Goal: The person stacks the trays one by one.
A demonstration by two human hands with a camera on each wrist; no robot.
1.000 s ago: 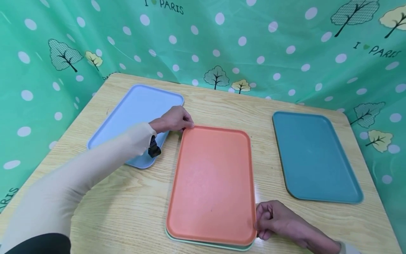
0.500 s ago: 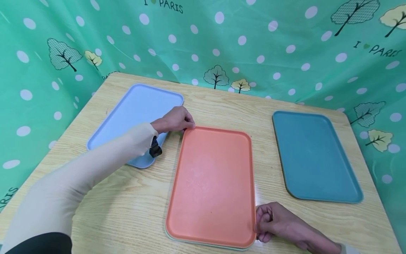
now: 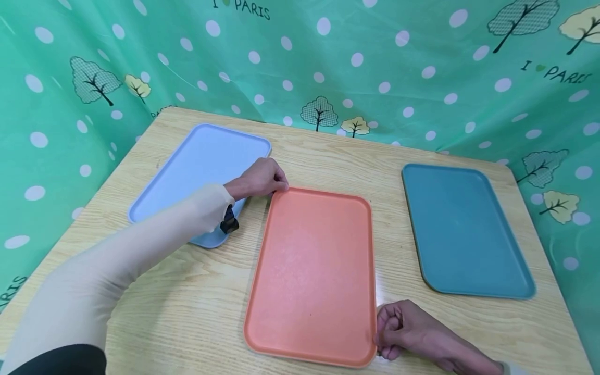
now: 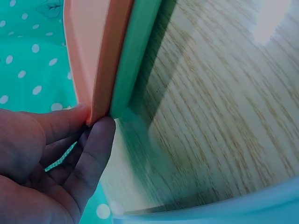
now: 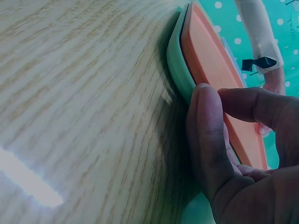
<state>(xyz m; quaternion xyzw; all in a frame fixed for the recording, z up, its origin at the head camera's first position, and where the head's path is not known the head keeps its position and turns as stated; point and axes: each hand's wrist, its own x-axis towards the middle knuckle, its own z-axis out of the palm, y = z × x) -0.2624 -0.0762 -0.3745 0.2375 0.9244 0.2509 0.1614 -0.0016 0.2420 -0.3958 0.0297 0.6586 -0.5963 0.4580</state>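
An orange serving tray [image 3: 314,276] lies in the middle of the table, stacked on a light green tray [image 4: 135,56] whose side shows under it in both wrist views. From above, the orange tray covers the green one almost wholly. My left hand [image 3: 262,177] pinches the orange tray's far left corner, thumb on top and fingertips at its side near the green tray. At the near right corner my right hand [image 3: 405,330] pinches the orange rim between thumb and curled index finger, as the right wrist view shows.
Under my left forearm lies a light blue tray [image 3: 206,161] at the back left. A teal tray [image 3: 469,234] lies on the right side of the wooden table [image 3: 187,312]. A green dotted curtain [image 3: 319,62] hangs behind.
The orange tray has shifted slightly toward me, and the green edge that showed along its near side is now covered. Both hands have moved slightly with it, keeping their grip.
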